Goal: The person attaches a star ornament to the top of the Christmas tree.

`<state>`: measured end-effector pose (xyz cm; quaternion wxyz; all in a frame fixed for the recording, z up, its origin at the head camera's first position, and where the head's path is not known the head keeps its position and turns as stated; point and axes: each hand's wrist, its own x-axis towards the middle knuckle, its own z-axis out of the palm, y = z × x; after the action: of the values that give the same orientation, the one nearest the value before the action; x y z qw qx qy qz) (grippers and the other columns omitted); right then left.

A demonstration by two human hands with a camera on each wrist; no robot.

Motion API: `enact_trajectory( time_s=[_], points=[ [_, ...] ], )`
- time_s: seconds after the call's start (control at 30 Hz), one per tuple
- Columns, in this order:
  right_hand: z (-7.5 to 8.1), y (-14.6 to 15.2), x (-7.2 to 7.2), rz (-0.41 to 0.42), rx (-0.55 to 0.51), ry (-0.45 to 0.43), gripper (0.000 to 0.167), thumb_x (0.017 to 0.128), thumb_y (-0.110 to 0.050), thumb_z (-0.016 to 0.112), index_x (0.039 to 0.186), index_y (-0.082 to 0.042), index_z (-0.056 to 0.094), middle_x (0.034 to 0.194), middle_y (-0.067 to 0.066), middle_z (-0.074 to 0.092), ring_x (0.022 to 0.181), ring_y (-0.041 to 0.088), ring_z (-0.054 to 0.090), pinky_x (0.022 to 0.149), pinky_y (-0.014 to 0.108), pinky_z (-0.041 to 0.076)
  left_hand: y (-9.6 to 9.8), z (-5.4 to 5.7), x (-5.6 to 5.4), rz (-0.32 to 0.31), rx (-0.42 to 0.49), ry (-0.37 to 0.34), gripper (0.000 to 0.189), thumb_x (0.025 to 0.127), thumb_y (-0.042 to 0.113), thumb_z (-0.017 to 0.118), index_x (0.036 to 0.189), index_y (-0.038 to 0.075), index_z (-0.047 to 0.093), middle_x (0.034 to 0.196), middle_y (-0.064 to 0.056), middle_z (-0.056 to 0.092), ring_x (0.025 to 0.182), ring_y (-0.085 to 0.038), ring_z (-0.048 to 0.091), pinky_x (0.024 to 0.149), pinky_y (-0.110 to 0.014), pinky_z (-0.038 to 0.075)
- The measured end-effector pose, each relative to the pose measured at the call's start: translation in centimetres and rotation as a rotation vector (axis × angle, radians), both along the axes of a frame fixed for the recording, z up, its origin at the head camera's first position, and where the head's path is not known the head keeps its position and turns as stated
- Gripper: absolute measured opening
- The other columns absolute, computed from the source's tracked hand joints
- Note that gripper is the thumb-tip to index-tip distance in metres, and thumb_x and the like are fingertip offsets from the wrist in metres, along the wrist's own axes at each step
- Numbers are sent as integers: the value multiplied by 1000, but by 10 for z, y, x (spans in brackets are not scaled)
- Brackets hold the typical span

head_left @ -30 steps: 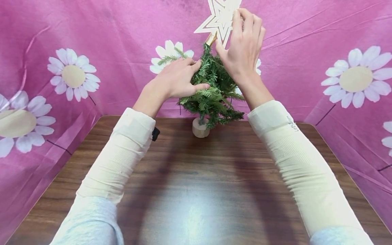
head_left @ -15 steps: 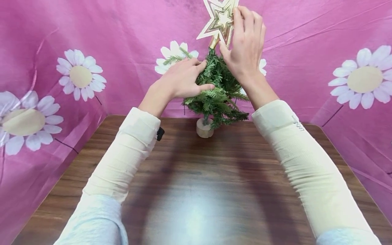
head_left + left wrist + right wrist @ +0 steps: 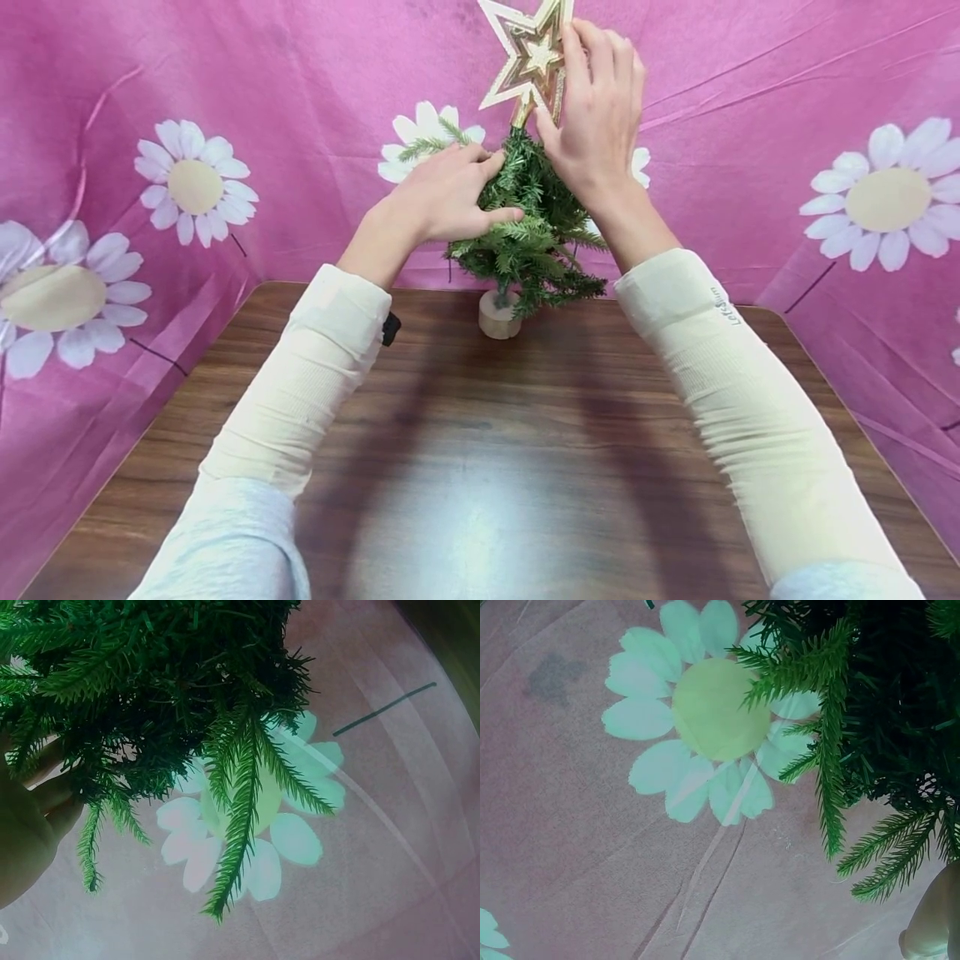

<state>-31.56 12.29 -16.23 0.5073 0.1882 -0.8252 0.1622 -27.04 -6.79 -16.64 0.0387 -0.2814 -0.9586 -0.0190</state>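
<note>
A small artificial Christmas tree stands upright on a round wooden base near the table's back edge. My left hand holds its upper branches from the left, thumb in front. Some of those fingers vanish among the needles in the left wrist view, where the tree's branches fill the upper left. At the tip sits a gold star tree topper, and my right hand grips it by its right side. The topper's gold socket meets the treetop. The right wrist view shows only green branches and part of a finger.
The brown wood-grain table runs from the tree toward me. Behind and beside it hangs a pink cloth printed with large white daisies.
The star has come down a little and swung slightly left, its face now showing gold instead of glare. My right hand keeps its grip, and the left hand stays on the branches.
</note>
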Motion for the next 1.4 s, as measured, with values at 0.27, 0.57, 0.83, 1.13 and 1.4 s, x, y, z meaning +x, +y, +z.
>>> enact_trajectory(
  time_s=[0.27,0.57,0.83,1.13,1.4],
  points=[
    [-9,-1,-1,26,45,71,63,89,-15,76,145,0,52,145,12,54,132,29,44,121,35,19,0,-3,-2,-3,4,12,94,96,74,40,162,11,19,165,-16,25,150,-37,24,123,-48,18],
    [-9,1,-2,47,91,47,61,90,-8,72,147,-2,51,147,12,52,138,27,41,124,37,10,3,-5,-4,-7,9,15,95,95,75,39,162,12,19,165,-14,25,151,-36,23,123,-50,20],
    [1,-3,-7,147,173,54,58,88,-2,68,144,0,54,145,14,55,139,29,42,124,38,9,-1,-3,-5,-8,3,2,94,96,75,37,162,11,18,166,-15,20,152,-36,20,124,-49,17],
    [9,-9,-9,154,213,-39,62,88,-4,71,146,-1,52,149,12,52,141,28,39,124,34,6,-9,-4,-4,4,38,1,95,95,76,39,163,12,17,167,-14,18,151,-37,21,123,-51,18],
    [5,-5,-8,141,181,-68,64,88,-7,75,147,-4,51,151,9,50,142,26,37,124,33,7,-9,-6,-6,4,37,4,95,95,76,38,163,12,16,168,-15,15,152,-38,18,123,-51,16]
  ],
)
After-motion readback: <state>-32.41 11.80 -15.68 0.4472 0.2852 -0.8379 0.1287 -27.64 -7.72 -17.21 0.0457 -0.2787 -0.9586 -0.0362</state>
